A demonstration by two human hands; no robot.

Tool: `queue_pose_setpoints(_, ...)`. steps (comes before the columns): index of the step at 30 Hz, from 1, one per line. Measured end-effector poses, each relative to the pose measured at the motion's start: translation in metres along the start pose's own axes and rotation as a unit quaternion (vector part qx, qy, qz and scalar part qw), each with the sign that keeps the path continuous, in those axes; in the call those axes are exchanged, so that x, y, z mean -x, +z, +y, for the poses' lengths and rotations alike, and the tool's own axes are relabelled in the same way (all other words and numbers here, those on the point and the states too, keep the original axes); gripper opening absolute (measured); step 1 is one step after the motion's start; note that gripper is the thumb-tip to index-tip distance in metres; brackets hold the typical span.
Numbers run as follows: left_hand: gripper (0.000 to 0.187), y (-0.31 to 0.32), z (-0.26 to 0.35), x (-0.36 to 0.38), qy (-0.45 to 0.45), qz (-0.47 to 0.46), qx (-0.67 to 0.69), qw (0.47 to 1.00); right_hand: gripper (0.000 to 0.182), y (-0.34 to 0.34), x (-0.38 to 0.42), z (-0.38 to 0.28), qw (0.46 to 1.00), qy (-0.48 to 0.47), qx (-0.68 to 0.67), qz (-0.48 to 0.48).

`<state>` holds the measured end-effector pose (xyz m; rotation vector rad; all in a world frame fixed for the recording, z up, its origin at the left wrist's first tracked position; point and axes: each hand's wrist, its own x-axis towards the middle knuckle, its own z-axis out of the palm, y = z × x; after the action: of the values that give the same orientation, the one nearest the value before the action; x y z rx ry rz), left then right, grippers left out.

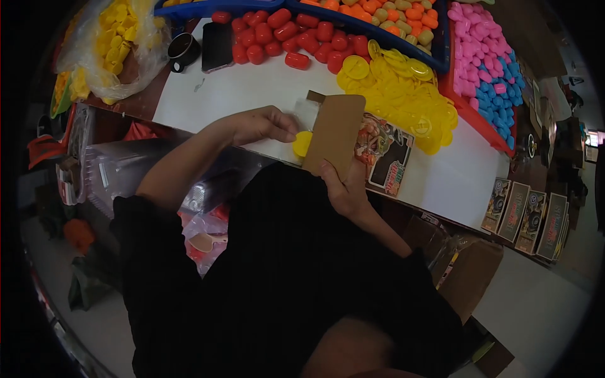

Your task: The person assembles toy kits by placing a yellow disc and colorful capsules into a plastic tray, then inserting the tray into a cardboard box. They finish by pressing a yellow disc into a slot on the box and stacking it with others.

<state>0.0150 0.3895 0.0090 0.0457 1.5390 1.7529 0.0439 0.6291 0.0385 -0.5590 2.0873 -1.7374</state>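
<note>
Cardboard backing card [335,132], no legible print

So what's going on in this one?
A person at a white table holds a brown card upright in the right hand. The left hand pinches a yellow piece against the card's edge. Behind lie red capsules, a heap of yellow discs, and pink and blue pieces in a tray. Printed cards lie beside the hands.
</note>
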Motion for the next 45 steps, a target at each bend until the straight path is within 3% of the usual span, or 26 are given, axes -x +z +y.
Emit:
queue_pose_setpoints(3,0.017,0.030,0.010,-0.018,-0.015,-0.031,0.040,0.999,0.031,-0.003,-0.002,-0.010,0.999,-0.015,0.010,-0.034)
queue_pose_setpoints(5,0.028,0.037,0.024,-0.016,-0.043,-0.025,-0.027,0.998,0.056,-0.010,-0.002,-0.021,0.985,0.071,-0.114,-0.104)
queue_pose_setpoints(6,0.035,0.032,0.011,-0.023,-0.068,-0.151,0.260,0.951,0.056,-0.019,0.000,-0.015,0.985,0.076,-0.116,-0.099)
queue_pose_setpoints(7,0.043,0.026,-0.004,-0.029,-0.088,-0.257,0.522,0.808,0.066,-0.035,0.003,-0.006,0.994,0.025,0.088,-0.062)
queue_pose_setpoints(8,0.056,0.048,0.028,-0.016,-0.155,-0.022,0.425,0.891,0.077,-0.048,0.006,0.003,0.957,-0.027,0.286,-0.026)
queue_pose_setpoints(12,0.049,0.025,-0.016,-0.028,-0.185,-0.078,0.426,0.882,0.074,-0.058,0.006,0.007,0.955,-0.046,0.286,-0.061)
queue_pose_setpoints(14,0.042,0.001,-0.043,-0.031,-0.069,-0.108,0.252,0.959,0.070,-0.056,0.007,0.002,0.953,-0.039,0.296,-0.060)
queue_pose_setpoints(15,0.042,0.001,-0.030,-0.022,-0.064,-0.110,0.249,0.960,0.065,-0.056,0.006,-0.001,0.950,-0.030,0.304,-0.059)
queue_pose_setpoints(16,0.038,0.001,-0.014,-0.010,-0.001,-0.014,0.088,0.996,0.065,-0.061,0.003,-0.003,0.949,-0.034,0.309,-0.056)
queue_pose_setpoints(17,0.035,0.000,0.005,-0.001,0.066,0.083,-0.075,0.992,0.057,-0.070,0.000,-0.007,0.970,-0.026,0.221,-0.094)
queue_pose_setpoints(18,0.032,-0.005,0.020,0.002,0.146,0.192,-0.111,0.964,0.049,-0.080,-0.005,-0.010,0.982,-0.019,0.131,-0.133)
queue_pose_setpoints(19,0.029,-0.009,0.038,0.006,0.224,0.298,-0.143,0.917,0.049,-0.093,-0.014,-0.009,0.982,-0.027,0.138,-0.128)
queue_pose_setpoints(20,0.024,0.001,0.055,0.023,0.239,0.434,-0.207,0.843,0.041,-0.109,-0.028,-0.004,0.987,0.010,0.159,-0.018)
queue_pose_setpoints(21,0.024,0.015,0.059,0.035,0.247,0.432,-0.210,0.842,0.032,-0.119,-0.043,-0.002,0.979,0.048,0.174,0.094)
queue_pose_setpoints(22,0.026,0.033,0.062,0.044,0.306,0.362,-0.303,0.827,0.032,-0.123,-0.060,-0.004,0.978,0.042,0.176,0.101)
queue_pose_setpoints(23,0.028,0.051,0.063,0.051,0.359,0.290,-0.391,0.796,0.027,-0.124,-0.080,-0.008,0.959,-0.042,0.266,0.084)
queue_pose_setpoints(25,0.043,0.085,0.055,0.046,0.335,0.142,-0.489,0.793,0.023,-0.114,-0.114,-0.012,0.900,-0.153,0.408,0.034)
queue_pose_setpoints(27,0.054,0.099,0.028,0.033,0.300,0.148,-0.550,0.766,0.029,-0.091,-0.138,-0.006,0.818,-0.245,0.521,-0.014)
queue_pose_setpoints(30,0.064,0.103,0.002,0.016,0.285,0.197,-0.568,0.747,0.036,-0.073,-0.159,0.015,0.767,-0.204,0.604,-0.072)
queue_pose_setpoints(34,0.065,0.108,-0.006,-0.004,0.306,0.252,-0.531,0.749,0.039,-0.086,-0.169,0.032,0.758,-0.199,0.614,-0.089)
queue_pose_setpoints(36,0.060,0.112,-0.004,-0.016,0.320,0.275,-0.538,0.730,0.042,-0.091,-0.150,0.019,0.860,-0.197,0.469,0.033)
queue_pose_setpoints(38,0.060,0.117,0.002,-0.019,0.310,0.265,-0.581,0.704,0.043,-0.090,-0.109,-0.031,0.945,-0.095,0.295,0.103)
queue_pose_setpoints(40,0.057,0.118,0.004,-0.024,0.280,0.239,-0.667,0.648,0.037,-0.092,-0.074,-0.028,0.964,-0.074,0.223,0.120)
queue_pose_setpoints(41,0.057,0.117,0.009,-0.025,0.294,0.235,-0.671,0.639,0.032,-0.091,-0.059,-0.021,0.956,-0.076,0.266,0.096)
queue_pose_setpoints(43,0.042,0.116,0.021,-0.024,0.255,0.173,-0.677,0.669,0.027,-0.083,-0.036,-0.004,0.957,-0.033,0.271,0.102)
queue_pose_setpoints(45,0.043,0.115,0.029,-0.023,0.287,0.176,-0.669,0.663,0.026,-0.078,-0.028,0.001,0.963,-0.003,0.229,0.143)
